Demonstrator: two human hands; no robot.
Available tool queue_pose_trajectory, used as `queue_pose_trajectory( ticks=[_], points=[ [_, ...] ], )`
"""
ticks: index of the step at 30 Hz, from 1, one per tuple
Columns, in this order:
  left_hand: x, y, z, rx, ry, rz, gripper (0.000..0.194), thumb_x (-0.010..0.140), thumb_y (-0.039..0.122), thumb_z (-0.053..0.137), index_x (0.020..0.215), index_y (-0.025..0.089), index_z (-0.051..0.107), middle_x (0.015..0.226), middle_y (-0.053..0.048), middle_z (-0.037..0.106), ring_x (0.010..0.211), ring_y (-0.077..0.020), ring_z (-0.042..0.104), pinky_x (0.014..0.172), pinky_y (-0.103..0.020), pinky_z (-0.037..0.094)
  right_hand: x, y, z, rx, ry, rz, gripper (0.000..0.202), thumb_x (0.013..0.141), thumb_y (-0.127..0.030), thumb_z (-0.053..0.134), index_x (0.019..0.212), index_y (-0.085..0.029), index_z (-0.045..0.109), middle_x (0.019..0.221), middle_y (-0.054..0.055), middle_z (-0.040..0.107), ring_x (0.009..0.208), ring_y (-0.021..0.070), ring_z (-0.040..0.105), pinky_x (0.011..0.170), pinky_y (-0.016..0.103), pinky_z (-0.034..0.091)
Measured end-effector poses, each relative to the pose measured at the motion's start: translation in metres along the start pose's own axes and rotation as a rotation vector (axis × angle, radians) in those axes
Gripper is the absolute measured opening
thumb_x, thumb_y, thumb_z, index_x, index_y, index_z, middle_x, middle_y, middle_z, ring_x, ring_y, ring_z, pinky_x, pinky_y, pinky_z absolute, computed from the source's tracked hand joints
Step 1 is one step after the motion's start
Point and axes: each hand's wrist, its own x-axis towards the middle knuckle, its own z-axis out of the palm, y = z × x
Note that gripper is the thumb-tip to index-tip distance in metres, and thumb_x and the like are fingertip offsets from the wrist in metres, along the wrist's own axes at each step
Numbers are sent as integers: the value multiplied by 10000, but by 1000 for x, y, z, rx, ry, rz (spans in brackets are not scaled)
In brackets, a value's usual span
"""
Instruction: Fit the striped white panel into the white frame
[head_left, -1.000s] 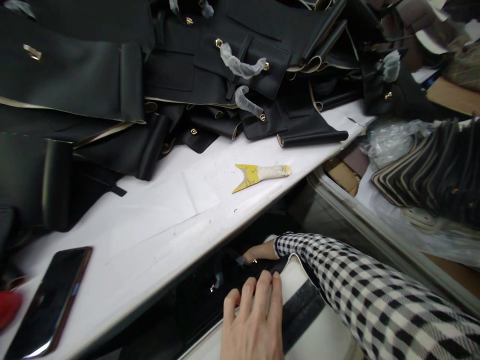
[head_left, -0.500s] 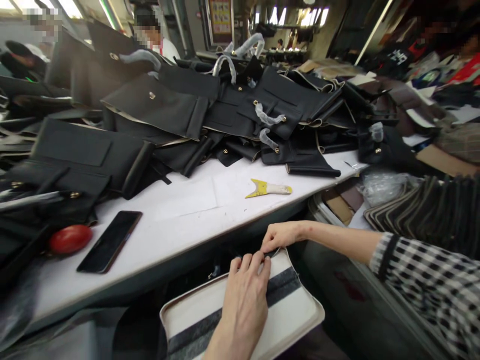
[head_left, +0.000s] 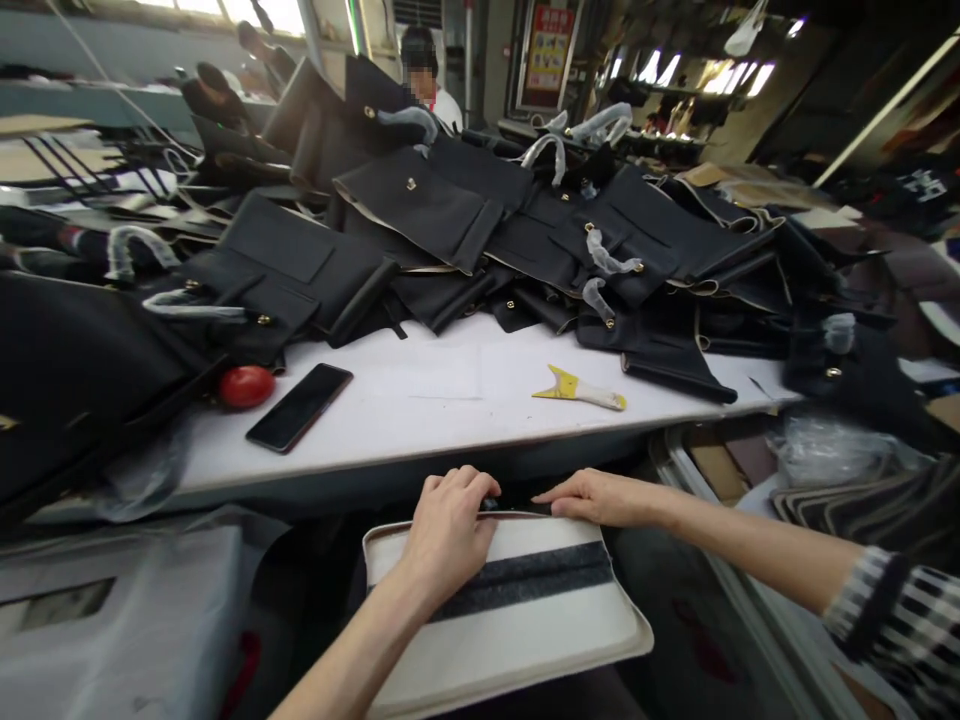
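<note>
A cream bag piece with a dark band across it and a raised, curved edge lies low in front of me, below the table's front edge. My left hand is closed over its far edge, left of the middle, with the fingertips curled out of sight behind. By those fingertips shows a small dark bit that I cannot make out. At the far right corner, my right hand grips the same edge, its index finger pointing left along it. Part of the right fingers is hidden.
Black leather bags with plastic-wrapped handles are heaped along the white table. A phone, a red round object and a yellow forked tool lie near its front. Dark curved pieces are stacked at right. A person is behind the heap.
My left hand has moved from lying across the bag piece to its far edge, left of before. My right hand has shifted right along the edge. The view has turned left.
</note>
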Motion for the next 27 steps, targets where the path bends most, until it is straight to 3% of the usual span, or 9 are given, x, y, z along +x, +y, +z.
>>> queue_pose_trajectory(
  ticks=[4, 7, 12, 16, 22, 27],
  points=[
    [6, -14, -7, 5, -126, -71, 147, 737, 184, 568, 852, 228, 647, 916, -7, 653, 894, -214, 599, 776, -369, 378, 21, -11, 2, -93, -70, 10, 511, 1013, -504, 294, 1390, -259, 536, 1387, 5, 555, 1234, 224, 546, 1059, 293, 377],
    [8, -16, -8, -17, -143, -100, 118, 730, 211, 582, 818, 239, 656, 878, 1, 668, 854, -211, 612, 736, -346, 392, 48, -21, 7, -175, -68, 24, 615, 1030, -499, 156, 1323, -200, 607, 1275, 66, 641, 1128, 234, 612, 997, 309, 423],
    [6, -13, -9, -43, -142, -135, 107, 737, 207, 580, 798, 233, 664, 899, -7, 690, 879, -223, 622, 762, -341, 419, 77, -33, 26, -326, -24, 18, 470, 1020, -383, 244, 1212, -194, 629, 998, 106, 713, 875, 268, 663, 802, 344, 461],
    [5, -15, -13, -89, -170, -163, 126, 728, 204, 600, 810, 238, 689, 893, -8, 705, 886, -238, 636, 752, -336, 433, 76, -38, 41, -430, 37, 54, 422, 1003, -327, 254, 1222, -200, 592, 1044, 140, 689, 944, 321, 639, 811, 394, 432],
    [-7, -48, -33, -214, -215, -251, 150, 673, 239, 640, 792, 274, 725, 837, 24, 718, 817, -222, 639, 660, -295, 408, 77, -47, 44, -432, 72, 123, 527, 1022, -458, 152, 1154, -294, 635, 1098, 78, 704, 1003, 320, 645, 797, 388, 427],
    [-28, -76, -45, -379, -193, -318, 163, 665, 282, 659, 808, 256, 733, 809, 17, 699, 773, -198, 613, 636, -266, 399, 85, -56, 46, -395, 49, 119, 537, 1014, -511, 176, 1146, -332, 665, 1223, 32, 669, 1080, 311, 626, 843, 389, 437]
  ],
)
